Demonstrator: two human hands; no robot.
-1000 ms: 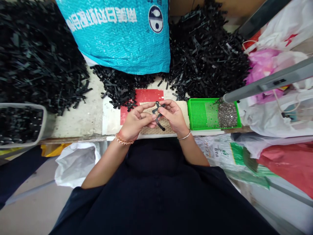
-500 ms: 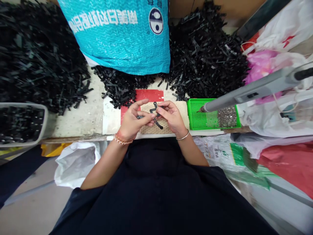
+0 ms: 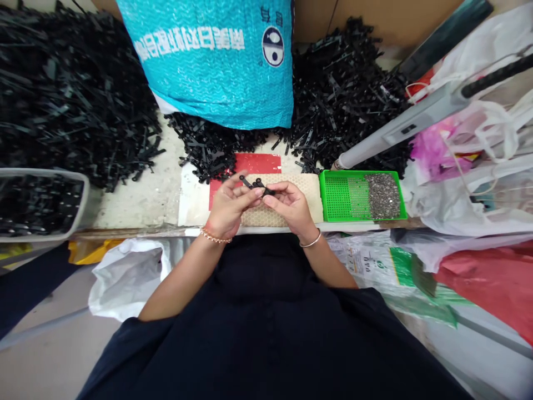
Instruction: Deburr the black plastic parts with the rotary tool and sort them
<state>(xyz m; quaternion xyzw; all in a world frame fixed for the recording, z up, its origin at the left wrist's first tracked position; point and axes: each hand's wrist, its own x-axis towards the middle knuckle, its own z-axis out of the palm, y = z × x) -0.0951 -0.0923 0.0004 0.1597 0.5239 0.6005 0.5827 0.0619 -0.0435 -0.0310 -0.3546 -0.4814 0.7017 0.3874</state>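
Between my two hands, above a honeycomb-patterned pad (image 3: 275, 216), are small black plastic parts (image 3: 249, 181) with round ends. My left hand (image 3: 228, 208) pinches them from the left with thumb and fingers. From the right, my right hand (image 3: 293, 208) pinches the parts too, its thumb close to the left thumb. The parts overlap at the fingertips, so whether they are joined is hidden. Just right of the pad stands a green basket (image 3: 336, 195) with small metal pieces in its right half.
Large heaps of black parts (image 3: 75, 94) lie at the left and back right (image 3: 345, 94). A blue sack (image 3: 216, 72) rests at the back centre. A grey tool (image 3: 400, 125) slants over the right side. A bin (image 3: 85, 205) stands left.
The black parts have turned and drawn closer together between my fingers. The grey tool's tip has shifted back, off the green basket. The whole view has moved slightly.
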